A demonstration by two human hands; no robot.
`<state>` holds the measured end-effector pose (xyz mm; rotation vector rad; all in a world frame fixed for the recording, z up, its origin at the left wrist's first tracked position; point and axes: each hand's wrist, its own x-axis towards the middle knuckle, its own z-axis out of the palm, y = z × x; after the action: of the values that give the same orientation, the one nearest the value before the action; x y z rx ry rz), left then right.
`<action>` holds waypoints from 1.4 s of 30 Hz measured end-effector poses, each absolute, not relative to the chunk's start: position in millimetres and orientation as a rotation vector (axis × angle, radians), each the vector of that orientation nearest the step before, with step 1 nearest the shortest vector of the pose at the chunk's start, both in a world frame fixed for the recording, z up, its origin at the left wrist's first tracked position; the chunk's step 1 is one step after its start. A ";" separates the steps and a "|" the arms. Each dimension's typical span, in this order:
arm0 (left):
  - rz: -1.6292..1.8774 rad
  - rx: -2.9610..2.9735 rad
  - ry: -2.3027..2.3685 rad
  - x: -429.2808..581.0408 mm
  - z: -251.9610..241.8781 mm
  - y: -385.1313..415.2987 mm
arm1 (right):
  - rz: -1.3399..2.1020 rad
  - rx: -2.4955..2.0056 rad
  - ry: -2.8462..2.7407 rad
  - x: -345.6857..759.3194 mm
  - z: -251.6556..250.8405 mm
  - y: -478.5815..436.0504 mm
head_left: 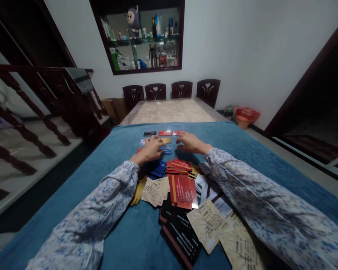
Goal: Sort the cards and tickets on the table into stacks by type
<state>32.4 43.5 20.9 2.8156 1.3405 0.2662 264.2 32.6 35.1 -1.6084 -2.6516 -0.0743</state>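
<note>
Small plastic cards lie in short rows on the blue cloth (pixel 124 140). The far row has a black card (pixel 150 134) and two red ones, a middle red card (pixel 165 133) and a right red card (pixel 179 132). Nearer are a gold card (pixel 166 140) and a blue card (pixel 166 150). My left hand (pixel 151 149) rests over the left side of the rows, fingers apart, partly hiding a white card (pixel 142 142) and a red card. At the right end of the rows my right hand (pixel 190 143) hovers with bent, parted fingers, and I see nothing in it.
Between my forearms lie loose piles: blue cards (pixel 157 169), red cards (pixel 181 189), beige cards (pixel 154 191), yellow cards (pixel 138 191), black cards (pixel 183 238) and white striped cards (pixel 211 191). Beyond the cloth is a marble-patterned tabletop (pixel 174 110) with several chairs (pixel 181 90) behind.
</note>
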 end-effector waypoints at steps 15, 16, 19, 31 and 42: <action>0.293 2.802 1.141 56.2 5.7 -16.9 | -0.032 -1.660 -2.652 269.1 29.9 -41.9; 0.274 2.800 1.128 57.6 4.2 -18.3 | -0.013 -1.665 -2.666 268.9 30.7 -45.4; 0.239 2.803 1.076 60.1 -1.1 -19.5 | 0.029 -1.675 -2.704 268.9 32.8 -53.0; 0.154 2.798 0.980 57.8 -3.9 -17.9 | 0.144 -1.613 -2.807 275.2 29.2 -52.6; 0.166 2.851 0.898 61.2 2.4 -22.4 | 0.135 -1.482 -2.860 279.8 33.3 -51.5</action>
<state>61.2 -22.4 2.4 2.8509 0.8978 0.1655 279.8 -51.5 33.3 -1.4818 -2.8599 0.1351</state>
